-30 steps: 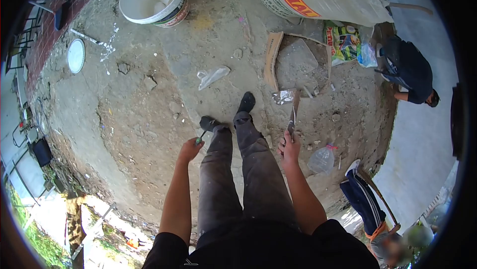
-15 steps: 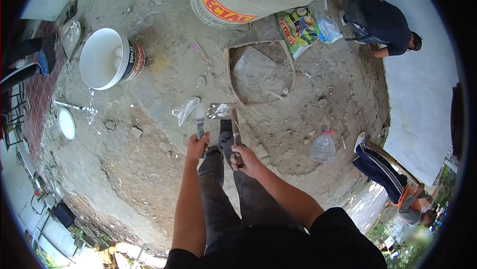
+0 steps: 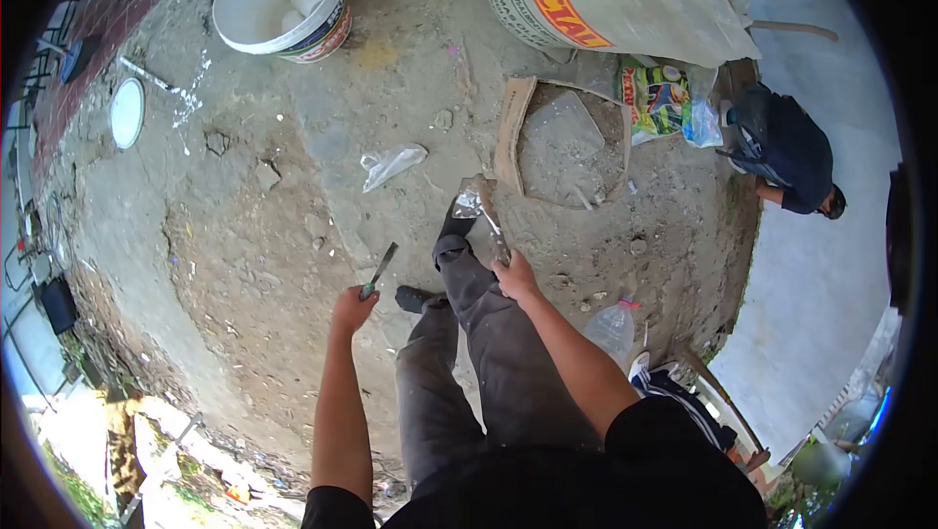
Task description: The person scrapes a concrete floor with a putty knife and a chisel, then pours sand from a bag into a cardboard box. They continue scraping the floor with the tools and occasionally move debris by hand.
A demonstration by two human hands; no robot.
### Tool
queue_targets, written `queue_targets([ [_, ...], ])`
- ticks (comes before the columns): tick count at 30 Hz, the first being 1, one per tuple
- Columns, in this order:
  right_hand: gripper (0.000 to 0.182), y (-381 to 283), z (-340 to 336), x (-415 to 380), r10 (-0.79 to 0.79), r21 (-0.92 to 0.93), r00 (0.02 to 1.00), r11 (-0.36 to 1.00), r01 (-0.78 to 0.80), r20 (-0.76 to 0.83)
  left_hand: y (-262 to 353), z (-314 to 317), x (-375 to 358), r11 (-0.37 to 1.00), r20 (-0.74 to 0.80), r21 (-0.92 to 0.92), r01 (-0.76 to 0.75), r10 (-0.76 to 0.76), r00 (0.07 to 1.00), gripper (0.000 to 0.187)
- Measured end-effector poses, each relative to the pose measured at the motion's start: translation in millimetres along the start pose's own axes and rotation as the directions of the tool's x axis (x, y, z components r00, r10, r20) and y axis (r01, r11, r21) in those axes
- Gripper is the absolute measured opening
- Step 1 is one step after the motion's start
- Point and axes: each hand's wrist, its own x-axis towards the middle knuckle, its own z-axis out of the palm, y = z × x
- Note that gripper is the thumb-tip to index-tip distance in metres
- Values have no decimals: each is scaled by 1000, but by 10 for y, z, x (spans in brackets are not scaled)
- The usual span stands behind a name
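My left hand (image 3: 356,308) is closed round the green handle of a putty knife (image 3: 387,260), its narrow blade pointing up and to the right over the dirt. In my right hand (image 3: 515,275) is a long-handled flat-bladed tool (image 3: 475,199), its broad plate smeared with white. That plate overlaps my dark shoe in this view. Just beyond it stands a low cardboard frame (image 3: 512,133) with a clear plastic sheet (image 3: 567,128) inside. A crumpled clear plastic bag (image 3: 393,166) lies on the ground ahead.
A white bucket (image 3: 233,16) with pale round things inside stands at upper left, near a round white lid (image 3: 127,113). A big sack (image 3: 635,1) marked SPECIAL is at the top. A person (image 3: 782,148) crouches by the white wall (image 3: 811,304). A plastic bottle (image 3: 612,332) lies to my right.
My view has shifted as I step forward, one foot ahead of the other. My hands have moved apart, the putty knife swinging left, away from the flat-bladed tool.
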Motion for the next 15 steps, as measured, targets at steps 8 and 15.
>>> queue_targets([
  [8, 43, -99, -356, -252, -94, -106, 989, 991, 81, -117, -514, -67, -591, 972, -130, -206, 115, -143, 981, 35],
  [15, 45, -971, -976, -546, -470, -406, 851, 843, 354, -233, -629, 387, -1370, 900, -207, -416, 131, -234, 950, 31],
])
